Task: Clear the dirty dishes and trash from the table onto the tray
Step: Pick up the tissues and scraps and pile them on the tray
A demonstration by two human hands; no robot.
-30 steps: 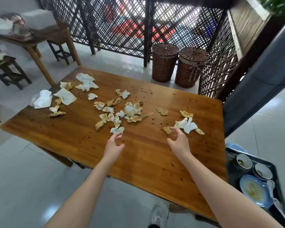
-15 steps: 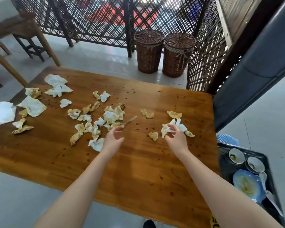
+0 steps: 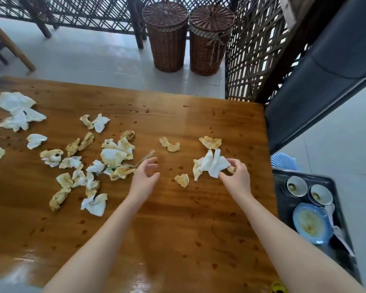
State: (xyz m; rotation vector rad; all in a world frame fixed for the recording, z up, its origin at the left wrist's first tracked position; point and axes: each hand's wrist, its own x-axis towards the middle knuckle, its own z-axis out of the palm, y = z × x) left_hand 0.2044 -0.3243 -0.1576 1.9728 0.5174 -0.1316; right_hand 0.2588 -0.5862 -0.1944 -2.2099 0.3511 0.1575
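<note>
Crumpled, stained napkins [image 3: 114, 155] are scattered over the left and middle of a wooden worktop [image 3: 178, 229]. The left hand [image 3: 145, 178] is held just beside them, its fingers loosely spread and curved, with nothing grasped. Further right, a white napkin [image 3: 213, 166] is pinched by the fingers of the right hand [image 3: 238, 177]. At far right, beyond the worktop's edge, a black tray [image 3: 282, 206] is loaded with two small bowls [image 3: 295, 185], a blue plate [image 3: 310, 226] and spoons [image 3: 330, 209].

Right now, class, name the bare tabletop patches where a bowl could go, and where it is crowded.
Bare: near table between the forearms; far strip toward the wicker baskets, crumbs only. Crowded: the left half's litter, the white napkin in the grip of the right hand, and the tray.
</note>
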